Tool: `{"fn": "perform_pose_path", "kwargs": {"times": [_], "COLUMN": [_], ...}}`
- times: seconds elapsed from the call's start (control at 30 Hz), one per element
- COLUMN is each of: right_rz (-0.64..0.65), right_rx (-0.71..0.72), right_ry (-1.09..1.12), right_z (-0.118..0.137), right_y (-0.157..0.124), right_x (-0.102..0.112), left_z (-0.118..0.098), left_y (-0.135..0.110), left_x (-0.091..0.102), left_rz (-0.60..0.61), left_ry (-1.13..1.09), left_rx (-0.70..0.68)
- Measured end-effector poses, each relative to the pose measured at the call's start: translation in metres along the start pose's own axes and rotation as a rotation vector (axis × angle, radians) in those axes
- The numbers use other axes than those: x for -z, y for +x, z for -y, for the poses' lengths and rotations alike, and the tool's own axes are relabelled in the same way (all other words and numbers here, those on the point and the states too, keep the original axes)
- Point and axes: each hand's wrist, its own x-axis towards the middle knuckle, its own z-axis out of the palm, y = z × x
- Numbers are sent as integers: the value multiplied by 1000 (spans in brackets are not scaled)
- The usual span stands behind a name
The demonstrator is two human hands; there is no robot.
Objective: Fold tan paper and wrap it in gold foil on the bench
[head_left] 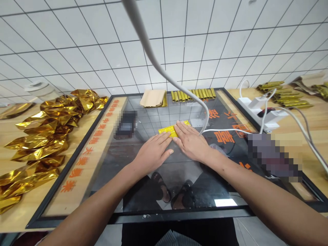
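A strip of shiny gold foil paper lies on the black-framed glass panel, partly covered by my fingers. My left hand presses its outstretched fingers flat on the paper's near left part, with the thumb held away. Flat across the right part rests my right hand, fingers straight and close beside the left fingertips. Whether the paper is folded or partly rolled under them, I cannot tell. Behind the hands, rolled gold paper tubes line the panel's far edge, beside a stack of tan-backed gold paper sheets.
Folded gold foil pieces are heaped on the left. A blurred phone-like device lies on the glass panel. A white cable hangs close to my right hand. A power strip and more gold tubes sit on the right.
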Motion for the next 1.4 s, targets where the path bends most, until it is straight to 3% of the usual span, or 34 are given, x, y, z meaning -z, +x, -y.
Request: {"fn": "perform_pose_path", "kwargs": {"times": [0.2,0.43,0.93,1.23,1.4], "right_rz": [-48,13,-1,19,-13], "right_rx": [35,99,-106,-180,-21], "right_ry": [27,115,-66,-164,-207], "right_z": [8,36,22,23,31], "right_y": [-5,-23,-35,-33,-29], "right_x": [9,7,3,25,27], "left_z": [-3,0,0,0,2], "left_y": [-1,-1,-3,-3,-3], "left_x": [0,-3,-5,-4,-7], "left_rz": [25,32,13,8,-27], "left_ry": [-19,-80,-1,3,-2], "left_rx": [31,12,28,20,-2]}}
